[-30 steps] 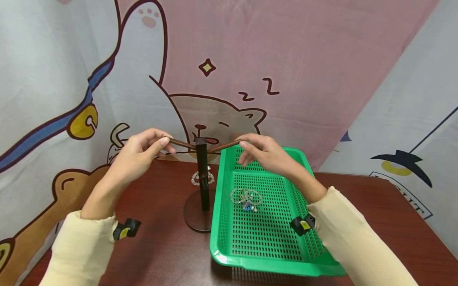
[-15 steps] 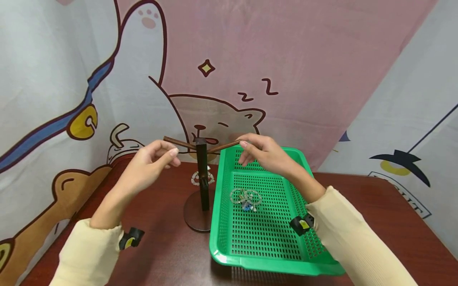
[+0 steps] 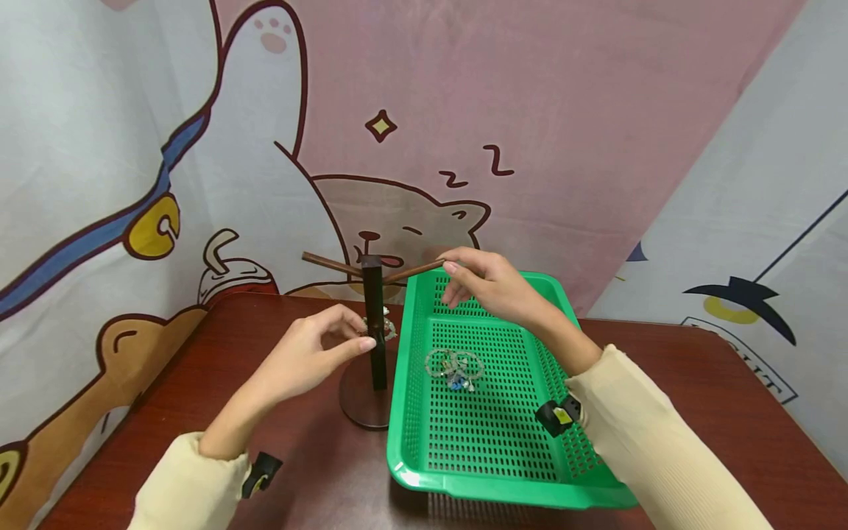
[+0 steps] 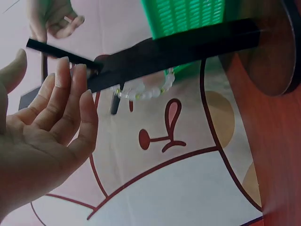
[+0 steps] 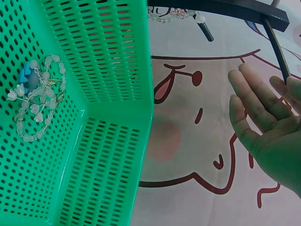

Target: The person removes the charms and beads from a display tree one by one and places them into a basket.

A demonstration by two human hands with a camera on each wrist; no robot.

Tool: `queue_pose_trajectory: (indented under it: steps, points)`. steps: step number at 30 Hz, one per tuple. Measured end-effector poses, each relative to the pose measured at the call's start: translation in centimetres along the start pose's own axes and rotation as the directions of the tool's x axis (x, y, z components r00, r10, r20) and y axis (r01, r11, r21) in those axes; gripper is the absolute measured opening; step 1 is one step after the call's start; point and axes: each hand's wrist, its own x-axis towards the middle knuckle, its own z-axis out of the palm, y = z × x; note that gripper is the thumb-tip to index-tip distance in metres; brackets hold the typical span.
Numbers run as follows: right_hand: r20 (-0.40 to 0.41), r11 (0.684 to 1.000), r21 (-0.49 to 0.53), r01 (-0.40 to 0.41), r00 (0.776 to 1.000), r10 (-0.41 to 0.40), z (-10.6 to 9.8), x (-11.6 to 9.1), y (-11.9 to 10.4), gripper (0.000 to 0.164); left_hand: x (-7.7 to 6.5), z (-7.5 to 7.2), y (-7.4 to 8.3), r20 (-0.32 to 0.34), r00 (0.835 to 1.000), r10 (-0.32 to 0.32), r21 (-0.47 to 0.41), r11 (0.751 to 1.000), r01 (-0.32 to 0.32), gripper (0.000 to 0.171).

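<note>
A dark wooden jewelry stand (image 3: 374, 294) with a round base and two slanting upper arms stands on the table. My right hand (image 3: 493, 283) pinches the tip of its right arm (image 3: 414, 271) between thumb and forefinger. My left hand (image 3: 308, 358) is at the lower post, thumb overlapping it in the head view and fingertips by the hanging bracelet (image 3: 389, 329). In the left wrist view its fingers (image 4: 59, 101) are loosely extended, thumb apart. That clear-beaded bracelet (image 4: 150, 93) hangs behind the post. Beaded bracelets with pale flower charms and a blue piece (image 5: 35, 92) lie in the green basket (image 3: 517, 495).
The basket stands right beside the stand, under my right forearm. A reddish-brown table (image 3: 311, 478) lies beneath everything. Behind it hangs a cartoon-printed cloth (image 3: 563, 110). Each wrist carries a small black camera mount (image 3: 555, 417).
My left hand has let go of the left arm's tip and moved down and right to the lower post near the hanging bracelet. My right hand keeps its pinch.
</note>
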Motion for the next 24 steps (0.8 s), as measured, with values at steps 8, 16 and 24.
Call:
queue_pose_trajectory:
  steps: [8, 16, 24]
  points:
    - [0.0, 1.0, 0.005, -0.006, 1.0, 0.006, 0.0, 0.0, -0.1, 0.027, -0.4, 1.5, 0.8, -0.089, 0.994, 0.057, 0.025, 0.998, -0.055, 0.02]
    - [0.009, 0.999, 0.016, -0.028, 1.0, 0.028, 0.1, -0.3, -0.2, 0.028, -0.9, 1.9, 1.5, -0.158, 0.986, 0.048, 0.06, 0.997, -0.039, 0.014]
    - [0.009, 1.0, -0.01, -0.006, 1.0, 0.007, 0.1, -0.7, -0.3, 0.026, -1.2, 1.7, 1.9, -0.152, 0.988, 0.019, 0.07, 0.997, -0.009, 0.014]
